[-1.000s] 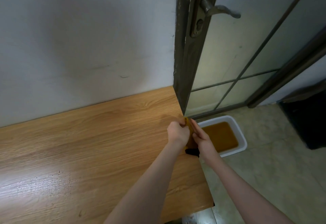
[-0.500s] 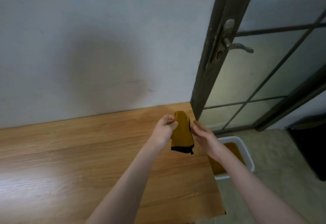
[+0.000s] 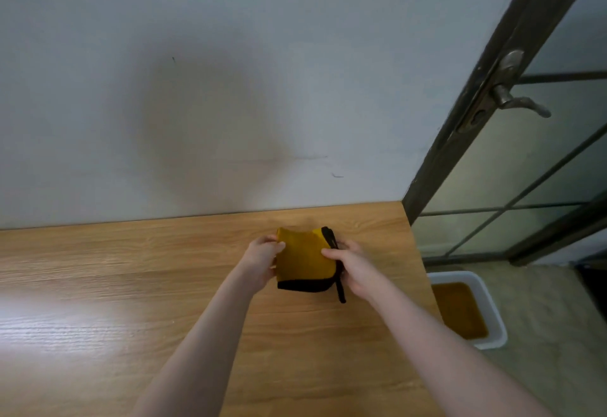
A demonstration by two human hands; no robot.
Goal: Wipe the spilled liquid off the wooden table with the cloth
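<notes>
A folded yellow cloth [image 3: 303, 260] with a black hem is held up above the wooden table [image 3: 131, 301], near its far right corner. My left hand [image 3: 261, 260] grips the cloth's left edge. My right hand [image 3: 353, 265] grips its right edge, where a black strip hangs down. I can make out no spilled liquid on the table surface; a bright glare lies on the left part.
A white wall runs along the table's far edge. To the right stands a dark-framed glass door [image 3: 512, 114] with a metal handle [image 3: 522, 101]. On the floor beside the table's right edge sits a white tub [image 3: 492, 311] of brown liquid.
Both hands brought the cloth from over the tub at the table's right edge leftward over the tabletop. The cloth, first bunched between the hands, is now spread flat between them.
</notes>
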